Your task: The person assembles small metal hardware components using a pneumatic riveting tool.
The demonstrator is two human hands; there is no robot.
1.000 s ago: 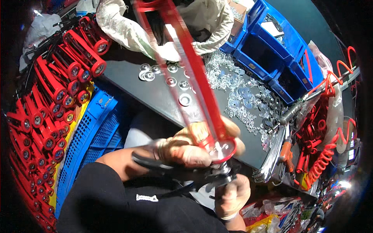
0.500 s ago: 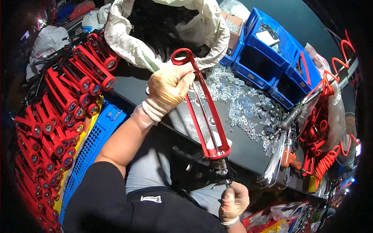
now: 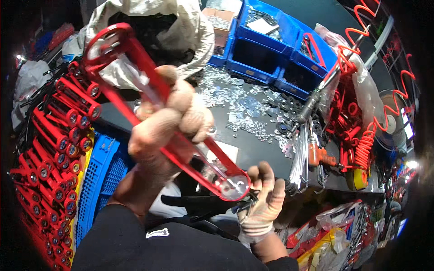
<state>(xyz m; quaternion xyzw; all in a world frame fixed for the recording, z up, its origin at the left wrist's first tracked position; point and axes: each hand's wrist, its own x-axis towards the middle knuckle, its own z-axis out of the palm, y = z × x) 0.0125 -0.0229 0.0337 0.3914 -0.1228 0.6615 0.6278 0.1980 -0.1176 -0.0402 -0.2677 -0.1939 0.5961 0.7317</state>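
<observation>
A red caulking gun [image 3: 142, 61] slants across the middle of the view, its ring-shaped end raised at the upper left. My left hand [image 3: 169, 115], in a striped glove, is wrapped around the middle of its open frame. A metal rod runs along inside the frame. At the lower right end, my gloved right hand [image 3: 262, 207] is beside the end plate with its fingers stretched apart. Whether its palm touches the gun is hidden. Black handle parts [image 3: 190, 203] stick out beneath the frame toward my lap.
Many finished-looking red caulking guns [image 3: 58, 140] are stacked left, beside a blue crate [image 3: 97, 180]. Loose washers and nuts [image 3: 246, 106] cover part of the dark bench. Behind are blue bins [image 3: 257, 67] and a white sack [image 3: 201, 40]. An orange power tool [image 3: 316, 153] and coiled red hose [image 3: 365, 149] lie right.
The caulking gun has turned and come up closer, its ring end swinging left. My right hand has let go at the rod end and spread its fingers. The view has shifted right.
</observation>
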